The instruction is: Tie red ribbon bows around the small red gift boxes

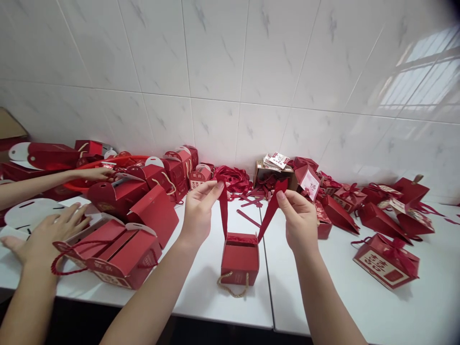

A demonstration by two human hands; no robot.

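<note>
A small red box (240,261) with a beige rope handle hanging at its front stands on the white table. A dark red ribbon (223,211) rises from the back of its top in two ends. My left hand (201,206) pinches the left end between thumb and fingers, above and left of the box. Above and to the right, my right hand (296,213) pinches the other end, so both ends spread upward in a V.
A person's two hands (63,230) work at the left among red boxes (122,254). Loose red ribbons (235,181) and a carton with cards (276,162) lie by the tiled wall. Boxes with bows (386,261) stand at the right on the table (287,306).
</note>
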